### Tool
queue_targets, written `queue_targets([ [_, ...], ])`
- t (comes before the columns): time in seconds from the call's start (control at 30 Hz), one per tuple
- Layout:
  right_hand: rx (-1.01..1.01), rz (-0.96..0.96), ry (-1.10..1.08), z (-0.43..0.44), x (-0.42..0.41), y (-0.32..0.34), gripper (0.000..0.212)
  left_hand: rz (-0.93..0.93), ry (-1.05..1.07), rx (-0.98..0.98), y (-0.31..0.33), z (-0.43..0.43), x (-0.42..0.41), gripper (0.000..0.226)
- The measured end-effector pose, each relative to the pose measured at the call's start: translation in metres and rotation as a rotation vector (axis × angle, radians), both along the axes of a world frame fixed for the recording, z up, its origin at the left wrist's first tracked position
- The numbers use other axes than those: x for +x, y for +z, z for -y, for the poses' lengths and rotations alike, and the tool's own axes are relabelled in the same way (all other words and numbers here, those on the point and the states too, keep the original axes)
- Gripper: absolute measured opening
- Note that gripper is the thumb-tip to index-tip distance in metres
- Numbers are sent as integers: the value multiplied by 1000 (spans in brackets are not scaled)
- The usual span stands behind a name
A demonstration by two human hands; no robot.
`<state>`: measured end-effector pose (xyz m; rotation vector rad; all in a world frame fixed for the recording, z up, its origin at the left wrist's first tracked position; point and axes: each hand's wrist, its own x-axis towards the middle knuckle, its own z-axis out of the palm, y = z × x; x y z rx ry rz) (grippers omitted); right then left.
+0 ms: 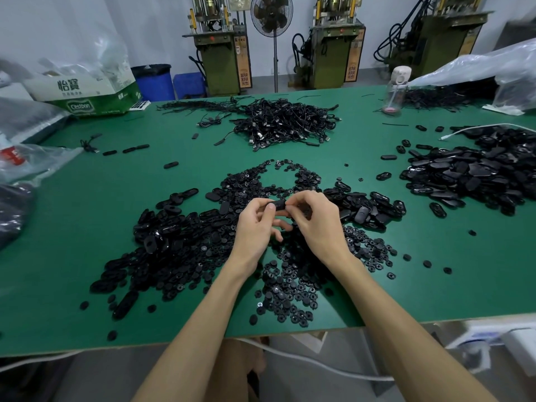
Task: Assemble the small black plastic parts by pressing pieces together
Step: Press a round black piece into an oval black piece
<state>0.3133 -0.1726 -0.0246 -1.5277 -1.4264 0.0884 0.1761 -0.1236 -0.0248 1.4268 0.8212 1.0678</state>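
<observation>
bare green table [87, 216] on the near left, black parts heap [179, 245] spread mid-table, cable pile [284, 123] behind

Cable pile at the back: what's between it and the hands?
Head view: below the cable pile, a bare strip of green table, then a heap of small round black parts reaching the left hand and right hand.

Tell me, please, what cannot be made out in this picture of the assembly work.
1. Part, head view: the fingers of the left hand and right hand pinch it and cover most of it, so whether pieces are joined cannot be told.
2. Round pieces, head view: too small to show detail.
3. Right pile, head view: cut off by the right edge.
4. Bottle, head view: blurred, contents unclear.
</observation>
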Motion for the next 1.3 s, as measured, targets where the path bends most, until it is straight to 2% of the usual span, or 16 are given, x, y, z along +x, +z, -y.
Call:
queue_targets([
  [0.2, 1, -38, -6, 0, 0, -1, 10, -86, 37, 72, -4, -4, -1, 20],
  [0.47, 8, -69, -7, 0, 1, 0, 7, -162, 7, 111, -4, -2, -1, 12],
  [0.67, 1, -106, 40, 1, 0, 0, 9, -36, 15, 78, -1, -1, -1, 32],
  [0.93, 33, 10, 28, 0, 0, -1, 7, 46, 117, 0, -5, -3, -2, 8],
  [1.17, 24, 7, 54, 1, -1, -1, 8, 122, 173, -47, -4, -4, -4, 8],
  [1.3, 7, -6, 68, 1, -1, -1, 8, 49, 179, 11, -6, -6, -4, 7],
])
